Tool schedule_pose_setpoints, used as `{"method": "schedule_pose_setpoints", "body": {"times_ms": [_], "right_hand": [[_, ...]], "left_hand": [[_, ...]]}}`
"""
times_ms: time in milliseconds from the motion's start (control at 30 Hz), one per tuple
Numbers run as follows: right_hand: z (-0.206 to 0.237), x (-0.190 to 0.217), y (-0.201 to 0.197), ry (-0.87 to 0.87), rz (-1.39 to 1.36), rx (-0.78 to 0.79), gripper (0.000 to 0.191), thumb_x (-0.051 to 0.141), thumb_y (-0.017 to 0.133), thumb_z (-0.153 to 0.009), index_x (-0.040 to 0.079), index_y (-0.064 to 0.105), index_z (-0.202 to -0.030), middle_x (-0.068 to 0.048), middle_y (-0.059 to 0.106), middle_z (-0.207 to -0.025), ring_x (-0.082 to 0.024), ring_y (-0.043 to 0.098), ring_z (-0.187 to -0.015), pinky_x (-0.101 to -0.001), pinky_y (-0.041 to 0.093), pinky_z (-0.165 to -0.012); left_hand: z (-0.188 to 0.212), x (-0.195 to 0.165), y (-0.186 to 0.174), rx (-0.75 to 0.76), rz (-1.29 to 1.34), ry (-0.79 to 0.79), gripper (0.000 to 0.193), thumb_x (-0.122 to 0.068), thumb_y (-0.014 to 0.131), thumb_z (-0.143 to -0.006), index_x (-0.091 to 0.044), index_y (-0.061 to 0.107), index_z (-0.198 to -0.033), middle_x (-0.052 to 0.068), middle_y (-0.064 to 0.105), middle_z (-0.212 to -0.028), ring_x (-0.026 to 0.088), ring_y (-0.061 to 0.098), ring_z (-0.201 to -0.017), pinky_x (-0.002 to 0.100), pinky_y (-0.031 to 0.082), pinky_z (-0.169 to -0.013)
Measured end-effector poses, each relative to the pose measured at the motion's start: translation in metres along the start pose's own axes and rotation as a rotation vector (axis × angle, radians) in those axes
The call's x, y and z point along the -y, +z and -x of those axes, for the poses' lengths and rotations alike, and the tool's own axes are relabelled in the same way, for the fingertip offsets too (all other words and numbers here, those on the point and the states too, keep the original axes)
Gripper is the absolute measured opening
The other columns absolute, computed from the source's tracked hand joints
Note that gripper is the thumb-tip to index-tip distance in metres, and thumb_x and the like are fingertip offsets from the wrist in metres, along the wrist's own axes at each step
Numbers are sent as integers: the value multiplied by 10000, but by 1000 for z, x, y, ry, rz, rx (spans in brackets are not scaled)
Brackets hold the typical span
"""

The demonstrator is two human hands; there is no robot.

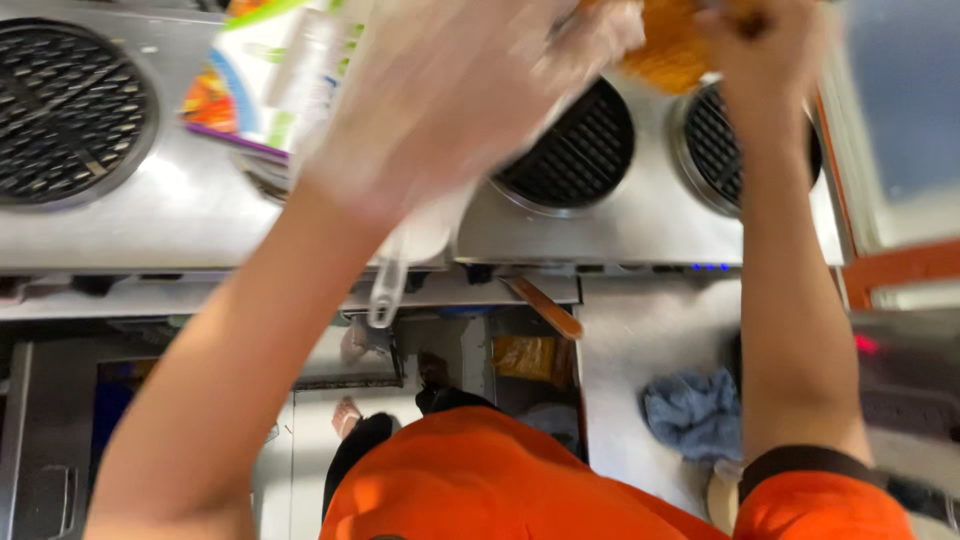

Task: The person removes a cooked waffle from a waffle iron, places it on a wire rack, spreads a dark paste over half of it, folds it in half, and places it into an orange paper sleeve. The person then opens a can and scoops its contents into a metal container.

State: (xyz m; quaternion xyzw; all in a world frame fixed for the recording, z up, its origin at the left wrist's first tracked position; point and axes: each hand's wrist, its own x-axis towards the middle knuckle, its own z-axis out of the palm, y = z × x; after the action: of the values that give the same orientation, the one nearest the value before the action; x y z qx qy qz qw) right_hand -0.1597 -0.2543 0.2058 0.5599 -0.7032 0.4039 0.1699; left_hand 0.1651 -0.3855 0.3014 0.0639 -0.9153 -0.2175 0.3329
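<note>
Head view, looking down over a steel waffle-iron counter (150, 215). At the far left corner of the counter, a round dark waffle plate (70, 110), open and bare. Just right of it, along the back edge, a colourful printed carton (250, 80), tilted, partly covering a second plate underneath. Left hand (450, 90) raised over the middle of the counter, blurred by motion, sheathed in a thin clear glove, fingers stretched rightward to touch the golden waffle (665, 45); whether gripping or only resting on it, cannot tell. Below the left wrist, a clear plastic ladle handle (388, 285) hanging over the counter's front edge. Right of that, a third round plate (580, 150), dark and unfilled. Near the front edge beneath it, a wooden-handled tool (545, 305) lying slantwise on the lower ledge. Golden waffle held up at the back edge, above the gap between the third and fourth plates (725, 150). Right hand (765, 40) bare, closed on the waffle's right side from above. Hands near each other, meeting at the waffle. On the lower steel shelf toward the right, a crumpled blue cloth (690, 410). Orange shirt (500, 480) filling the bottom edge.
</note>
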Motion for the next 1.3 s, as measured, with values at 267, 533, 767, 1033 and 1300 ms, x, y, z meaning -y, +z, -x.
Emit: {"method": "schedule_pose_setpoints", "body": {"times_ms": [267, 533, 767, 1033, 1300], "right_hand": [[43, 184, -2, 172, -253, -72, 221, 174, 678, -1147, 26, 707, -1308, -28, 724, -1184, -99, 656, -1010, -300, 550, -953], [159, 478, 133, -538, -523, 486, 452, -12, 778, -722, 65, 725, -1164, -112, 658, -964, -325, 609, -891, -426, 483, -813], [250, 621, 274, -678, -767, 614, 472, -33, 807, -738, 61, 714, -1191, -104, 633, -982, -322, 584, -924, -419, 491, -809], [299, 688, 375, -691, -848, 645, 523, 40, 844, -795, 16, 677, -1290, -140, 654, -1107, -335, 575, -1025, -392, 479, -910], [289, 645, 396, 52, -935, 1263, 385, 145, 783, -868, 48, 692, -1230, -44, 682, -1018, -126, 640, -837, -268, 530, -694]], "left_hand": [[171, -18, -53, -485, 1501, -514, 715, -567, 517, -1059, 47, 550, -1423, 236, 592, -1446, 312, 586, -1326, 462, 457, -1190], [409, -33, -99, -1285, 1963, -621, 776, -680, 452, -969, -96, 486, -1479, 127, 531, -1506, 315, 537, -1359, 508, 428, -1138], [606, 35, -159, -1934, 1668, -693, 687, -626, 473, -974, -130, 542, -1445, 114, 598, -1440, 320, 600, -1292, 488, 517, -1088], [725, 96, -251, -1924, 1073, -1042, 1017, -809, 289, -848, -58, 391, -1526, 221, 448, -1554, 428, 434, -1428, 584, 379, -1102], [745, 36, -223, -1459, -101, -1334, 574, -446, 550, -1004, -80, 514, -1445, 208, 394, -1631, 338, 344, -1543, 465, 261, -1273]]}}
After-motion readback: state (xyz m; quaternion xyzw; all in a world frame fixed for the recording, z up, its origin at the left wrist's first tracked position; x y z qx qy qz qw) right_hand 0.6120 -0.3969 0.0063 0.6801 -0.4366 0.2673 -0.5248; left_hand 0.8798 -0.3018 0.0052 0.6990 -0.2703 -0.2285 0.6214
